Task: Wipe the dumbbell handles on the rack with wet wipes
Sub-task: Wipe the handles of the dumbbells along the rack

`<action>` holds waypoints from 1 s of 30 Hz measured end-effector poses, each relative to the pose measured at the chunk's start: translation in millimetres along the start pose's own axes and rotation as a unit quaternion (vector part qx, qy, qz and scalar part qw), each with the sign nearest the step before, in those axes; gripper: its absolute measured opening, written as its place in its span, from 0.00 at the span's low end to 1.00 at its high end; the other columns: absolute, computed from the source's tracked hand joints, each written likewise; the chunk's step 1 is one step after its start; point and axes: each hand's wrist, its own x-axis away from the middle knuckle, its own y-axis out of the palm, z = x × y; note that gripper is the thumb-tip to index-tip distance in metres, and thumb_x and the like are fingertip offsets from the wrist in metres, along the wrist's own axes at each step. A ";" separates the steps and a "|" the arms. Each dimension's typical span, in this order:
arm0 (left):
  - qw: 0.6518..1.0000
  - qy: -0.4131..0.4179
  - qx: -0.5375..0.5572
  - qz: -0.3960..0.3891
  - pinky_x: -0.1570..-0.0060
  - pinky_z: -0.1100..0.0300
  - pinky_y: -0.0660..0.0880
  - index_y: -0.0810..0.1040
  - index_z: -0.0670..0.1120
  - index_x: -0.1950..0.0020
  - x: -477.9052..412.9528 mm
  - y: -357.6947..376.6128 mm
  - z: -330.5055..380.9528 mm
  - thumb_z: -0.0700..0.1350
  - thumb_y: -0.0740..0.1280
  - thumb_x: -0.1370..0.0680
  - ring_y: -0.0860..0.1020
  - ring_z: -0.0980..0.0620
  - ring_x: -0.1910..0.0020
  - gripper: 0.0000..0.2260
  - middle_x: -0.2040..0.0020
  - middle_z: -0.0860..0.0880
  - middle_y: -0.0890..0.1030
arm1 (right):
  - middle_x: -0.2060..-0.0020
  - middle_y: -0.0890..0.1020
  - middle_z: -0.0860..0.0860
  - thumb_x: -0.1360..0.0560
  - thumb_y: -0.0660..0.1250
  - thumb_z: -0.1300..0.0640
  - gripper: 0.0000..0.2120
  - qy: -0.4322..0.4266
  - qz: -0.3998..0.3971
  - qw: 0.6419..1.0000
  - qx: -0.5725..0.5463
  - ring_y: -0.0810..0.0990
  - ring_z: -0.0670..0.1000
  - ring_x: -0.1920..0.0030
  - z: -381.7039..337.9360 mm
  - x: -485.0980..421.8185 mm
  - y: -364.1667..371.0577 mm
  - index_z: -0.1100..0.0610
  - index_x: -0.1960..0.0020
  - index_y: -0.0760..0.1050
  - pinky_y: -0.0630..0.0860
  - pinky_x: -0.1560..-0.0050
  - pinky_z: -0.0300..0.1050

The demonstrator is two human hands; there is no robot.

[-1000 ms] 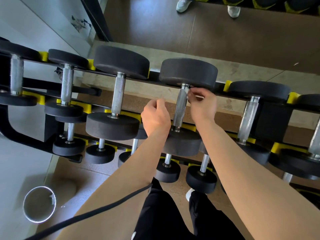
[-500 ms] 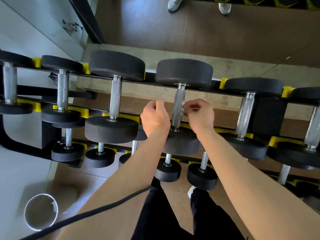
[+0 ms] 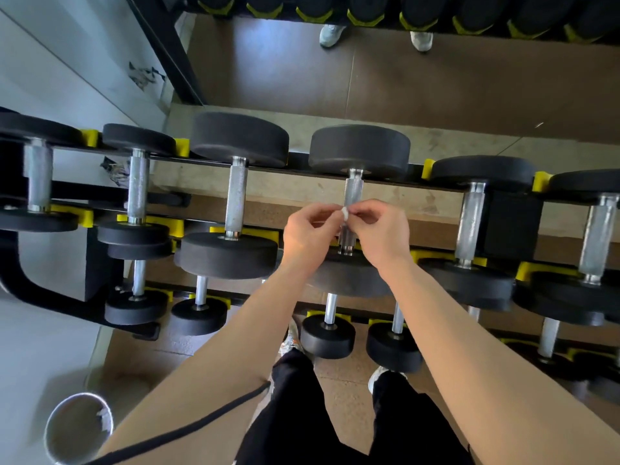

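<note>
A small crumpled white wet wipe is pinched between the fingertips of my left hand and my right hand. Both hands hover just in front of the knurled steel handle of a large black dumbbell on the top tier of the rack. The lower part of that handle is hidden behind my fingers. The wipe sits beside the handle; I cannot tell whether it touches the metal. More black dumbbells with steel handles lie left and right on yellow cradles.
Lower tiers hold smaller dumbbells close to my legs. A round metal bin stands on the floor at the lower left. A black cable crosses my left forearm. A mirror behind the rack reflects shoes.
My right hand has slid down from the top of the handle toward its middle. My left hand has come in to meet it, and both now pinch the wipe.
</note>
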 end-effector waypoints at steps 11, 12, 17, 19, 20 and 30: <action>0.995 -0.021 -0.048 0.082 0.53 0.71 0.72 0.85 0.53 0.47 -51.6 27.0 27.2 0.47 0.75 0.24 0.80 0.62 0.52 0.07 0.51 0.58 0.84 | 0.54 0.82 0.45 0.20 0.65 0.61 0.07 0.124 0.164 0.978 0.029 0.78 0.42 0.56 21.1 17.7 12.2 0.53 0.50 0.81 0.72 0.56 0.31; 0.994 -0.007 -0.070 0.081 0.55 0.74 0.69 0.85 0.52 0.47 -54.4 32.2 26.6 0.47 0.75 0.24 0.79 0.63 0.53 0.07 0.51 0.58 0.84 | 0.55 0.81 0.45 0.20 0.65 0.60 0.07 0.131 0.169 0.976 0.031 0.78 0.43 0.56 22.6 18.2 14.1 0.52 0.51 0.80 0.74 0.56 0.34; 0.972 0.075 -0.211 0.066 0.56 0.74 0.70 0.85 0.50 0.49 -51.7 36.8 17.9 0.46 0.73 0.23 0.80 0.59 0.54 0.04 0.52 0.55 0.83 | 0.57 0.81 0.46 0.21 0.64 0.61 0.08 0.123 0.162 0.979 0.033 0.79 0.43 0.57 24.5 13.9 14.0 0.49 0.55 0.77 0.74 0.59 0.35; 0.956 0.086 -0.279 0.025 0.58 0.70 0.73 0.85 0.49 0.50 -44.7 30.6 12.0 0.47 0.73 0.22 0.80 0.58 0.57 0.03 0.55 0.55 0.83 | 0.58 0.81 0.47 0.21 0.64 0.61 0.08 0.126 0.159 0.979 0.033 0.78 0.42 0.58 25.7 14.0 14.6 0.50 0.55 0.77 0.72 0.60 0.33; 0.945 0.088 -0.315 -0.002 0.57 0.65 0.77 0.85 0.50 0.51 -41.5 27.0 8.2 0.47 0.73 0.22 0.81 0.56 0.58 0.03 0.56 0.54 0.83 | 0.58 0.81 0.47 0.21 0.64 0.61 0.08 0.126 0.157 0.979 0.031 0.78 0.42 0.58 26.5 13.9 15.0 0.51 0.55 0.77 0.72 0.61 0.33; 0.968 0.064 -0.244 0.005 0.53 0.64 0.77 0.86 0.47 0.52 -45.4 24.8 23.6 0.46 0.75 0.23 0.80 0.60 0.58 0.04 0.59 0.56 0.83 | 0.60 0.81 0.46 0.22 0.63 0.61 0.09 0.133 0.160 0.978 0.017 0.79 0.45 0.58 26.3 13.4 14.6 0.51 0.57 0.78 0.77 0.58 0.38</action>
